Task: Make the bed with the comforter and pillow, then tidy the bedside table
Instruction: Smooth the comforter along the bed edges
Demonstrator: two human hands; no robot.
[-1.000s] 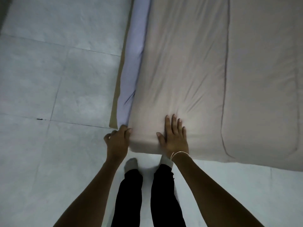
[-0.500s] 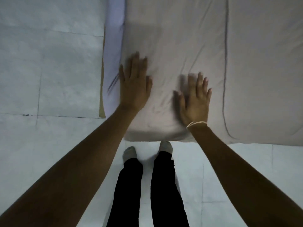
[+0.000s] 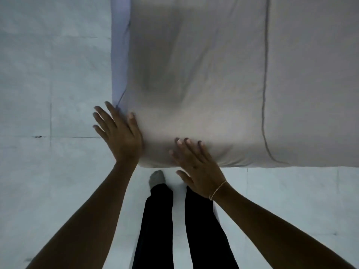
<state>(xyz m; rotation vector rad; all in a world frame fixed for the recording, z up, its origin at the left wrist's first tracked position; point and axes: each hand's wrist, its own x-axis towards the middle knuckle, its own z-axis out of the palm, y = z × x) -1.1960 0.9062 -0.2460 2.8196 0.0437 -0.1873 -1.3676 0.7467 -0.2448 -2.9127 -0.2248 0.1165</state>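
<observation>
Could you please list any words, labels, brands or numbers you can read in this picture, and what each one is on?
None: no readable text shows anywhere. The comforter, the pale sheet edge, the floor tiles, the black trousers and the wrist string carry no print or label.

Both hands lie flat with straight fingers at the corner of the beige comforter (image 3: pixel 204 74): the left hand (image 3: pixel 120 133) on its side edge, the right hand (image 3: pixel 196 167) (string bracelet on the wrist) on its near edge.
</observation>
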